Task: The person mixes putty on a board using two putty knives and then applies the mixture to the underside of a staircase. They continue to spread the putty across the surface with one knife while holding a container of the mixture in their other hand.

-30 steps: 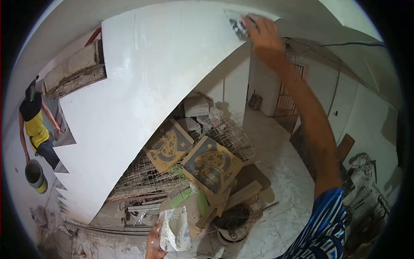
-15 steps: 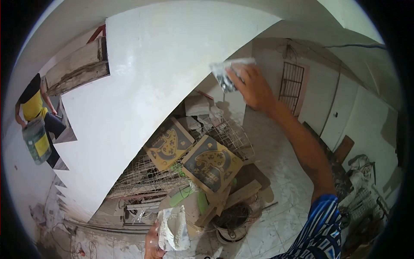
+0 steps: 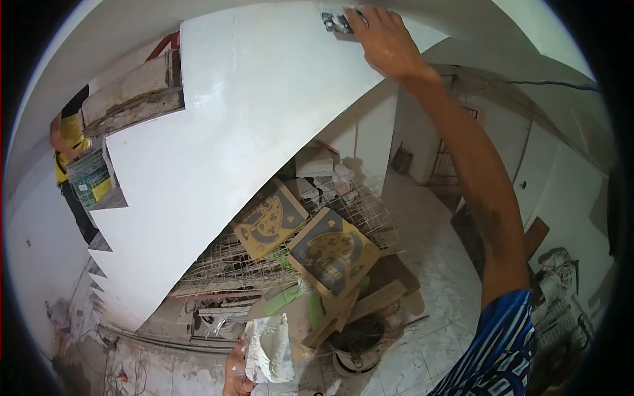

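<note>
High on the white side wall of a staircase, my right hand grips a wide putty scraper smeared with grey and white. The scraper lies against the wall near its top edge. Low in the view, my left hand is closed on the edge of a small flat plate, which carries a heap of white putty. Most of that plate's surface is hidden under the putty.
Under the slope lie printed pizza boxes, wire mesh, wood boards and a bucket. Behind the stepped edge, a person in yellow and black carries a green container. Bundled material sits at right.
My right hand has moved up with the scraper, from beside the slope's edge onto the wall. The left hand keeps its hold. The person on the stairs has climbed, with the container raised.
</note>
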The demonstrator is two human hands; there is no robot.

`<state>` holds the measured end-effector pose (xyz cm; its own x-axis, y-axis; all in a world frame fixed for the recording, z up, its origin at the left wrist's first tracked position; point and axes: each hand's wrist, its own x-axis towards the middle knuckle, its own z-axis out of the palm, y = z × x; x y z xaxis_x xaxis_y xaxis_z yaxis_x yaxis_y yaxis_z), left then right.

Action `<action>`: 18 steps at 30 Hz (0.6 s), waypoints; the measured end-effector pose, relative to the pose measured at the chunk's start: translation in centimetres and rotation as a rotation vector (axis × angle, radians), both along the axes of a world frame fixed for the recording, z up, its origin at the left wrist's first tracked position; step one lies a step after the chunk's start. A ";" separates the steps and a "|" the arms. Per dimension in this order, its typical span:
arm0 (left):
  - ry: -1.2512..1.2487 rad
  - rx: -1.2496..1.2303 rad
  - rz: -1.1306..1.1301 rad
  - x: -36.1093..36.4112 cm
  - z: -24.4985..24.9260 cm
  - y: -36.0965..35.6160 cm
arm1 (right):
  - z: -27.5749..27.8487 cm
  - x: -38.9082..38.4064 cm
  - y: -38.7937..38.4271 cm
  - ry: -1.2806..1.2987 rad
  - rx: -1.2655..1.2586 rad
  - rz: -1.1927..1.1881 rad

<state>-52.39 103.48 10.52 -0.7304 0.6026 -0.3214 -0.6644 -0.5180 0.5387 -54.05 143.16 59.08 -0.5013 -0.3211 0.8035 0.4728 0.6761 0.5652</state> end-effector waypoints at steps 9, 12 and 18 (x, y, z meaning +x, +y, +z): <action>-0.037 0.033 0.007 -1.3 -0.4 -0.3 | -3.7 -2.1 2.5 0.167 0.225 0.121; -0.053 0.005 0.003 -1.3 0.0 -0.1 | -7.7 -2.5 2.8 0.182 0.303 0.170; -0.015 -0.037 -0.015 -1.2 0.0 -0.3 | -17.9 -1.3 1.3 0.068 0.244 0.147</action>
